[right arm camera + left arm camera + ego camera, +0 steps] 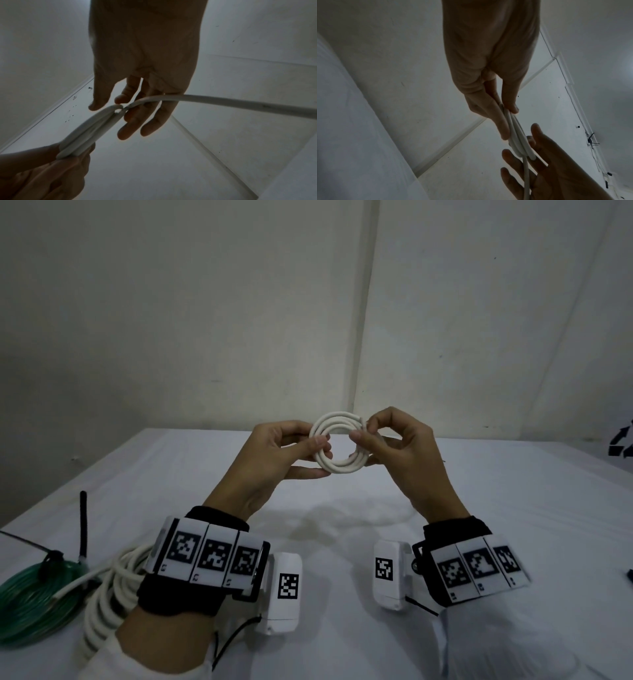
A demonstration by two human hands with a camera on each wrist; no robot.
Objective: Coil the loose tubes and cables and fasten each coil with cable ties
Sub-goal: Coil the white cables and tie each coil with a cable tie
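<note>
A small white cable coil point(337, 445) of about three loops is held up in the air above the table, between both hands. My left hand point(308, 448) pinches the coil's left side between thumb and fingers; the left wrist view shows the same pinch on the white cable coil point(513, 129). My right hand point(364, 436) pinches the right side with thumb and forefinger. In the right wrist view the white cable coil point(91, 129) continues as a loose tail point(223, 101) that passes my fingers and runs off to the right.
A white-covered table point(342, 535) lies below my hands. At its front left lie a green tube coil point(30, 604) fastened with a black tie point(51, 559) and a thicker white hose coil point(109, 594). A pale wall stands behind.
</note>
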